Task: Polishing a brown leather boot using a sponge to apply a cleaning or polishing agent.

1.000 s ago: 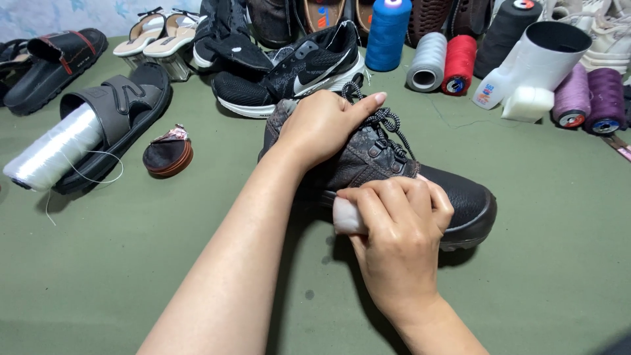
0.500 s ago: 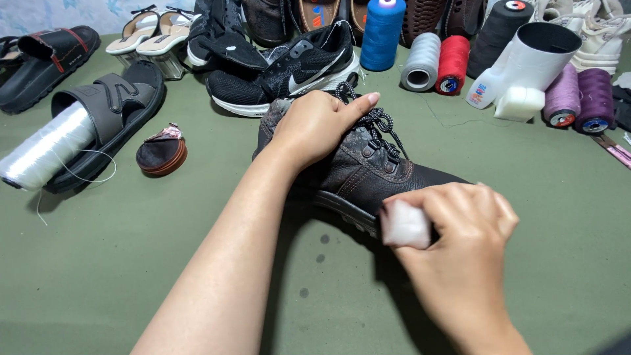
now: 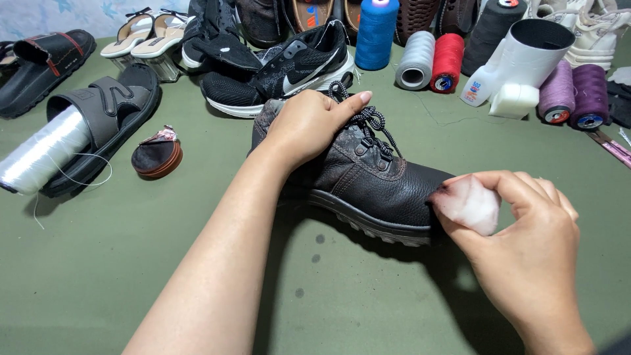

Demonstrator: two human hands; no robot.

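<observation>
Dark brown leather lace-up shoe [image 3: 368, 181], likely stiff, heavy: left hand [image 3: 309, 125] clasps collar; right hand [image 3: 526, 243] pinches white sponge [image 3: 468, 204].

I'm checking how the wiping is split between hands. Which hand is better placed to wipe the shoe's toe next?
Probably the right hand: it pinches the white pad right against the toe of the black leather shoe. The left hand grips the ankle collar, steadying it.
</observation>
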